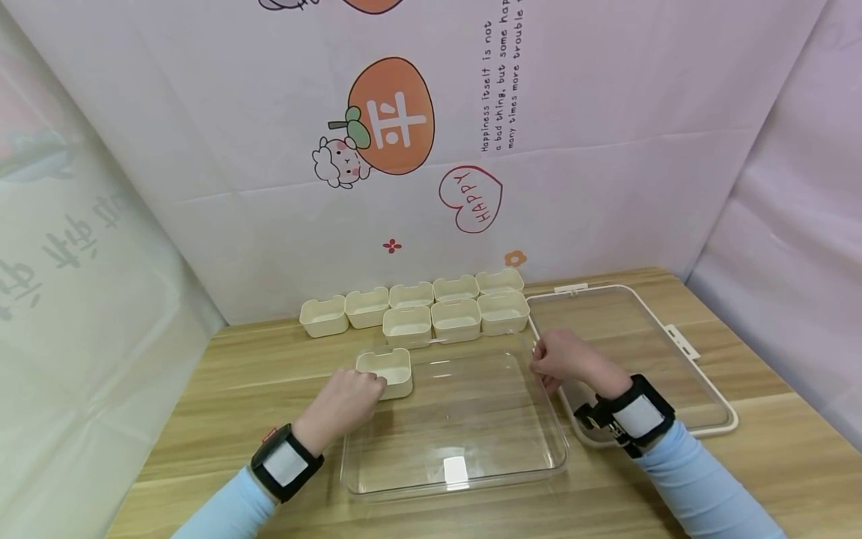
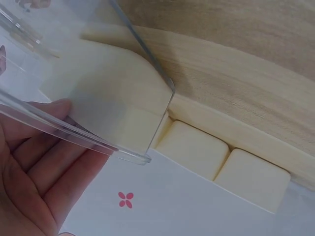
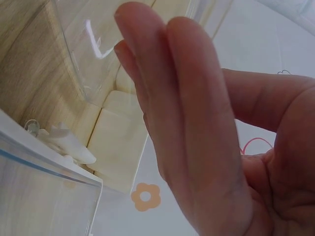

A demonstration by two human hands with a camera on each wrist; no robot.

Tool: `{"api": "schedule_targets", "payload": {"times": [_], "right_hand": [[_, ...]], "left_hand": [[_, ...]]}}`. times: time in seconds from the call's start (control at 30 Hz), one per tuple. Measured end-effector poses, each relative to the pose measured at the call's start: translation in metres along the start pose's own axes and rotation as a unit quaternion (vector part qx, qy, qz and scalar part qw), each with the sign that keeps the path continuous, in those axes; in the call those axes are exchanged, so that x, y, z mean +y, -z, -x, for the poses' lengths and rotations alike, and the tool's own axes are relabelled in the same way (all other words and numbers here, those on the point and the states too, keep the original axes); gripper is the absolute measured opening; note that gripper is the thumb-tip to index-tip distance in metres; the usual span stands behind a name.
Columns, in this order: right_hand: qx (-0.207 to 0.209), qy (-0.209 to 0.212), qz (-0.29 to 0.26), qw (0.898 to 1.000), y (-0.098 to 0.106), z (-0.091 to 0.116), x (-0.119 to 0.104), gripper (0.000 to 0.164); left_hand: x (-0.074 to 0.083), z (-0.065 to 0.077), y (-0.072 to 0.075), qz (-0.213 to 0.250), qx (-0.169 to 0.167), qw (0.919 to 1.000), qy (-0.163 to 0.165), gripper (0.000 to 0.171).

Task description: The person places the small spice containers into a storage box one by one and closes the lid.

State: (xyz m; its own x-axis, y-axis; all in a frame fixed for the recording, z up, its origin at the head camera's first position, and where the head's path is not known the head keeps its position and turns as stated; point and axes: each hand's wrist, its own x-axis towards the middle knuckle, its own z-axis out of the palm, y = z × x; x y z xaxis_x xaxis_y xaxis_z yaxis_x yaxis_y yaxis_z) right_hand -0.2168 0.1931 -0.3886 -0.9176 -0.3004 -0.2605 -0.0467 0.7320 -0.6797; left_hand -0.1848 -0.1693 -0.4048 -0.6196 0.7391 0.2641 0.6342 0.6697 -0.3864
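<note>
A clear, shallow plastic box (image 1: 498,477) sits on the wooden table between both hands. In its back left corner stands a small cream container (image 1: 397,383), also visible through the clear wall in the left wrist view. My left hand (image 1: 346,404) pinches the box's left wall, thumb (image 2: 59,107) on the inner side and fingers outside. At the opposite wall my right hand (image 1: 566,359) holds the side by the rim; the right wrist view shows its fingers (image 3: 202,113) fairly straight and together, with the thumb tip hidden behind them.
Two rows of cream containers (image 1: 456,320) line up behind the box, near the printed cloth (image 1: 269,247). To the right lies a clear lid (image 1: 723,408) with a white frame and side clips (image 1: 682,342). The right forearm passes over its near edge.
</note>
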Motion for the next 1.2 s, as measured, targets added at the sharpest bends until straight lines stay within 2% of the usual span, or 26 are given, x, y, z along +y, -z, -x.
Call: {"api": "schedule_targets", "payload": {"times": [0.4,0.77,1.0,1.07,1.2], "right_hand": [[0.000,0.005,-0.004,1.000,0.001,-0.001,0.000,0.011],[-0.007,0.006,0.002,1.000,0.001,-0.002,0.002,0.013],[-0.006,0.013,0.001,1.000,0.000,-0.002,0.003,0.013],[-0.007,0.012,-0.003,1.000,0.001,-0.002,0.003,0.013],[-0.009,0.010,-0.009,1.000,0.001,-0.001,0.003,0.013]], "left_hand": [[0.005,0.000,0.001,-0.024,-0.017,0.9996,0.000,0.008],[0.008,0.001,0.003,-0.030,-0.014,0.9994,0.009,0.007],[0.004,-0.001,0.012,0.004,-0.036,0.9990,0.027,0.008],[0.000,-0.003,0.014,0.016,-0.026,0.9990,0.031,0.009],[-0.011,-0.013,0.014,0.047,0.015,0.9984,0.029,0.010]]}}
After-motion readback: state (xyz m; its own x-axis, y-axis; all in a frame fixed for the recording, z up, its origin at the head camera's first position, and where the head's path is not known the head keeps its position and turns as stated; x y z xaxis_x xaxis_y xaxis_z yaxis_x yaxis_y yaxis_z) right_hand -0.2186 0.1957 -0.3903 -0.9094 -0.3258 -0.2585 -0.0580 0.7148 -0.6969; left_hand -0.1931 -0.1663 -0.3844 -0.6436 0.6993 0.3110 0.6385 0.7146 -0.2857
